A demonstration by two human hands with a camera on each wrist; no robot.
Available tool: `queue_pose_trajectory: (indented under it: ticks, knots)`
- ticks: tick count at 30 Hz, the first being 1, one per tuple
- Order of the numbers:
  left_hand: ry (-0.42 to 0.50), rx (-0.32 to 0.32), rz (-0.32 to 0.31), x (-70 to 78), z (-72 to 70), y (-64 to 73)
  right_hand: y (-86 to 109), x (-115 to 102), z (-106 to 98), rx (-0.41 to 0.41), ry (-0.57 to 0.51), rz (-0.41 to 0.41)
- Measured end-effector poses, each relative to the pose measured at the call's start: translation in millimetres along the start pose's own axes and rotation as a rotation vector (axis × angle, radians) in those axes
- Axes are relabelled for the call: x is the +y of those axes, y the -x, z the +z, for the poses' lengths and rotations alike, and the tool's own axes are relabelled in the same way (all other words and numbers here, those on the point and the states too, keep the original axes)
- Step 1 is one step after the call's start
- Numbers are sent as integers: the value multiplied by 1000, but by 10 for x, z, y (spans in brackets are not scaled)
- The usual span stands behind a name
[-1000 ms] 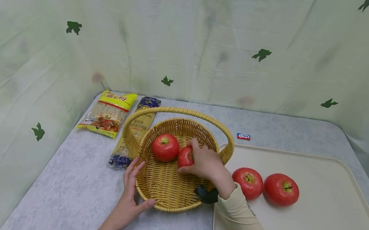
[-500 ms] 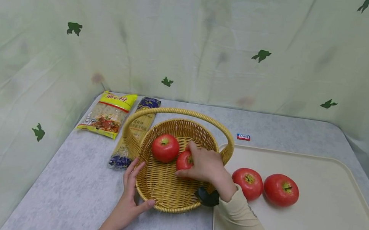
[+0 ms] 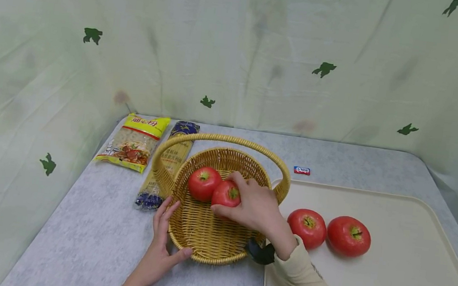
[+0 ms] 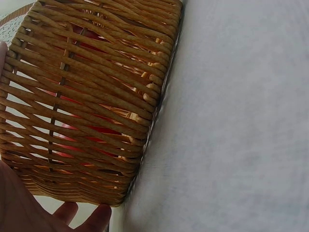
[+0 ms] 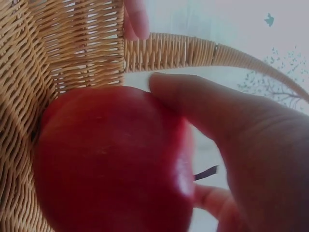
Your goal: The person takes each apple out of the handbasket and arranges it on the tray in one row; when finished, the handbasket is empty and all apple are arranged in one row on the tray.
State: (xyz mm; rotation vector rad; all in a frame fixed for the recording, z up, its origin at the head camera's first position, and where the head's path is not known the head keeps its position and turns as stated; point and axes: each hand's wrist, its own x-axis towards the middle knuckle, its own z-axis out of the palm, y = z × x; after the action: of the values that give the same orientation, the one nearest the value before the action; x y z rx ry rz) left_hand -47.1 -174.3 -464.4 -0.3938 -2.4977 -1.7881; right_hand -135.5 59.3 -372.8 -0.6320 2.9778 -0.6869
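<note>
A round wicker basket (image 3: 209, 236) with a tall arched handle stands on the table. My right hand (image 3: 257, 208) reaches into it and grips a red apple (image 3: 226, 196) between thumb and fingers. In the right wrist view this apple (image 5: 113, 159) fills the middle, its dark stem pointing toward the palm. Beside it inside the basket lies another red apple (image 3: 203, 183). My left hand (image 3: 160, 249) rests against the basket's near left side, thumb at the front rim and fingers spread along the wall. The left wrist view shows its fingertips at the woven wall (image 4: 82, 106).
Right of the basket, a cream tray (image 3: 403, 260) holds two more red apples, one (image 3: 307, 228) nearer the basket and one (image 3: 348, 236) farther right. Behind the left hand lie a long spaghetti pack (image 3: 173, 155) and a yellow pasta bag (image 3: 132, 141). A small wrapped candy (image 3: 302, 170) lies behind the tray.
The apple in my right hand has shifted slightly left inside the basket, up against the other apple. My left hand and the basket have stayed in place.
</note>
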Motion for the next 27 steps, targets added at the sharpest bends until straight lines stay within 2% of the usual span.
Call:
queue_pose_trajectory:
  ticks: [9, 18, 27]
  knots:
    - [1, 9, -6, -18, 3, 2, 96, -67, -30, 117, -29, 1]
    - [8, 3, -9, -2, 3, -3, 197, -64, -35, 257, -113, -71]
    - [18, 10, -11, 13, 0, 2, 334, -57, -60, 304, -186, -140]
